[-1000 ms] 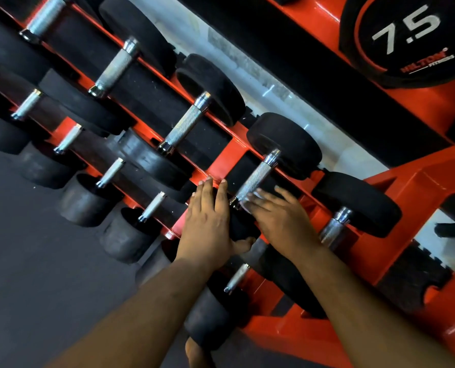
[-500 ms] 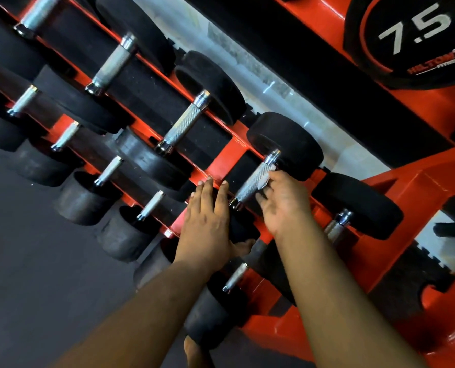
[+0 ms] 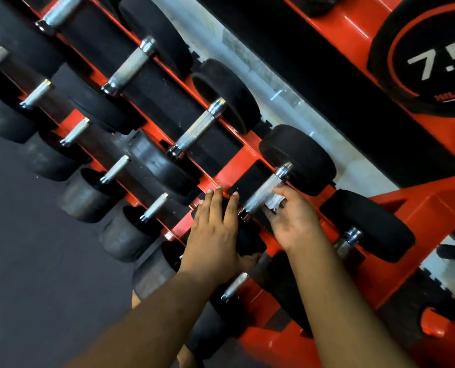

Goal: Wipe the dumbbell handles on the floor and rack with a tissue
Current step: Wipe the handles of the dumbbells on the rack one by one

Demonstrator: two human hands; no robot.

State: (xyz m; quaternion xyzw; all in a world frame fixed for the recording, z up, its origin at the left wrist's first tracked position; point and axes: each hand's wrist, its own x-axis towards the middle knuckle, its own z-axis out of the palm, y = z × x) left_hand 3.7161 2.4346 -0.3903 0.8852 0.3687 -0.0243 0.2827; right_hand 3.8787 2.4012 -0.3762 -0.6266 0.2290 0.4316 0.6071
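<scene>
Up close, two hands: right hand (image 3: 295,221) pinching one tissue (image 3: 274,201); left hand (image 3: 215,235) flat

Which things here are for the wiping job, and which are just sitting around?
For the job:
- tissue, held by the right hand
- dumbbell handle being wiped
- left hand, resting flat on the dumbbell's near end
- other rack handles, like this one

Just sitting around:
- 7.5 weight plate
- red rack frame
- dark floor
</scene>
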